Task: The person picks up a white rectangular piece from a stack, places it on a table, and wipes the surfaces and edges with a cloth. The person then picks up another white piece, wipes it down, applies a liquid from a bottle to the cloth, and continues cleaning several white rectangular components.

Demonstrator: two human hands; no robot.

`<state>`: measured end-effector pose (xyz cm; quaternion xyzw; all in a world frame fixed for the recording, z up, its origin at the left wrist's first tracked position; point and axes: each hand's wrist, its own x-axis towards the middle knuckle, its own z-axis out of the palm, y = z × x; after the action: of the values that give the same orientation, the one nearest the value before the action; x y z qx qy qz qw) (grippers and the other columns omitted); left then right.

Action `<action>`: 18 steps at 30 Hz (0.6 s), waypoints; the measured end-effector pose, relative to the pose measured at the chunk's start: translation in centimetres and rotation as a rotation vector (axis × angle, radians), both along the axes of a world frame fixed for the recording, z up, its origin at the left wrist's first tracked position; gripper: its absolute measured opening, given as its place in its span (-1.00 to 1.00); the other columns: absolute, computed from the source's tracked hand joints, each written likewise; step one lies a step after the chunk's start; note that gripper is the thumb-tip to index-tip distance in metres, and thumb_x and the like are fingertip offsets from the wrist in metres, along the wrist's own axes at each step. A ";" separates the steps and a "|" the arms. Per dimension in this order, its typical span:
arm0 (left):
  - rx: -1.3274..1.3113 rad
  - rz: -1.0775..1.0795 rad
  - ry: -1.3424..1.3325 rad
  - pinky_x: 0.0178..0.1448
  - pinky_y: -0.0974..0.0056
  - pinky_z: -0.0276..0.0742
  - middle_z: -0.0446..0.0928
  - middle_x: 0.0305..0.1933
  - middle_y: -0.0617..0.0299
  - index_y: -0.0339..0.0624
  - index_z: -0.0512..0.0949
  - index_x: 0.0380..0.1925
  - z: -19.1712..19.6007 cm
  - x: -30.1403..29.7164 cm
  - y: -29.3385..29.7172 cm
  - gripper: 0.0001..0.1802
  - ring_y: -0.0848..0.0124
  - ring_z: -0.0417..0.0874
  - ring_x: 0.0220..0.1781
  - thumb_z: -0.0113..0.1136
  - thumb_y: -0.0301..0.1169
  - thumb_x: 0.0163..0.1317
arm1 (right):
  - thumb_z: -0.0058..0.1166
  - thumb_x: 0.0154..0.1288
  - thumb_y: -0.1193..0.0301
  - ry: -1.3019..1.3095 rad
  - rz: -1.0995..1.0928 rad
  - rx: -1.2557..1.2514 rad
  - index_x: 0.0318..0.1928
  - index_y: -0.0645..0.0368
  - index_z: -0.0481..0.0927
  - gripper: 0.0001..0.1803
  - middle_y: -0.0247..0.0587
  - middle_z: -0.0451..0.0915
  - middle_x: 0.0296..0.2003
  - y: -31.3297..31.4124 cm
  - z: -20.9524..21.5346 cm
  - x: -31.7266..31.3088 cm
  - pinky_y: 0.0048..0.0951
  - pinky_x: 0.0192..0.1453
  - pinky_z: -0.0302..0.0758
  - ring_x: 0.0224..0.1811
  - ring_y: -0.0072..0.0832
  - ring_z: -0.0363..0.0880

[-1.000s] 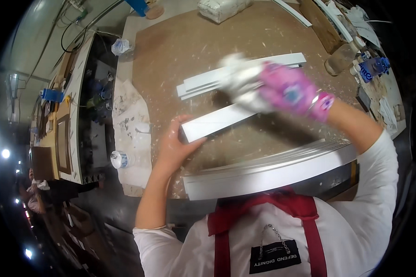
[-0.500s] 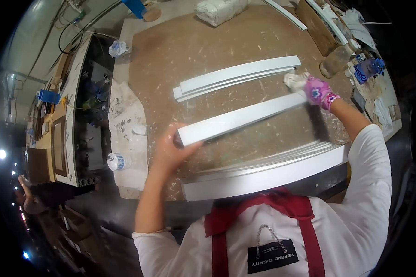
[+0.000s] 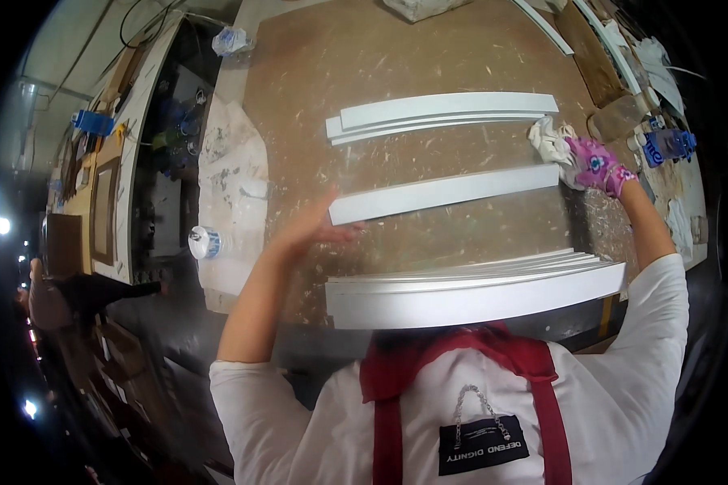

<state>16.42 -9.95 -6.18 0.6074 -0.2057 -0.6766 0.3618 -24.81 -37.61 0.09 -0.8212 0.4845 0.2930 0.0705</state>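
A long white strip lies flat across the brown worktable. My bare left hand hovers with spread fingers just below the strip's left end and holds nothing. My right hand, in a pink flowered glove, grips a white rag at the strip's right end. Farther away lie two more white strips, one on the other. A stack of wider white curved strips rests at the table's near edge, against my red apron.
A small plastic bottle stands at the table's left edge on a paint-stained white sheet. A crumpled bottle lies at the far left corner. A jar and a blue bottle sit at the right. A cluttered bench runs along the left.
The middle strip has gone from tilted in my left hand to flat on the table. My left hand has let go. My right hand slid with the rag to the strip's right end.
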 end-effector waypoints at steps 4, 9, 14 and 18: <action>-0.054 0.232 0.223 -0.24 0.33 0.71 0.57 -0.08 -0.12 -0.44 0.30 0.12 -1.2 0.0 -0.2 -0.39 0.13 0.70 -0.21 -0.33 -0.04 0.46 | 0.10 0.04 0.36 -0.472 0.094 0.019 0.27 0.21 0.25 -0.27 0.10 0.34 0.20 -2.5 -5.9 -7.0 -0.28 0.40 0.16 0.29 -0.08 0.28; -0.009 0.288 0.170 -0.32 0.36 0.70 0.58 -0.13 -0.10 -0.43 0.34 0.08 -0.9 -0.3 -0.4 -0.42 0.17 0.71 -0.27 -0.23 -0.05 0.44 | 0.13 0.07 0.33 -0.146 -0.015 0.154 0.26 0.23 0.31 -0.30 0.07 0.38 0.18 -2.7 3.1 -2.8 -0.33 0.35 0.24 0.24 -0.12 0.36; 0.025 0.403 0.023 -0.38 0.38 0.67 0.59 -0.17 -0.05 -0.38 0.37 0.04 0.2 -1.6 -0.2 -0.47 0.21 0.71 -0.30 -0.10 -0.07 0.40 | 0.13 0.24 0.17 -1.063 0.005 0.257 0.14 0.23 0.45 -0.46 -0.20 0.57 -0.02 3.4 7.1 4.3 -0.40 0.07 0.52 0.00 -0.41 0.55; -0.159 0.375 -0.092 -0.40 0.35 0.60 0.55 -0.07 0.03 -0.30 0.34 0.08 3.3 -4.0 -0.5 -0.51 0.25 0.68 -0.27 0.01 -0.13 0.34 | 0.05 0.23 0.15 -1.076 0.644 0.174 -0.19 0.13 0.56 -0.68 -0.11 0.58 -0.24 12.6 4.7 17.6 -0.27 -0.20 0.56 -0.29 -0.21 0.59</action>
<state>12.45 -10.45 -2.85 0.6348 -0.1581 -0.5508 0.5183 -7.24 -25.03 4.81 -0.9495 0.0842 -0.1159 0.2790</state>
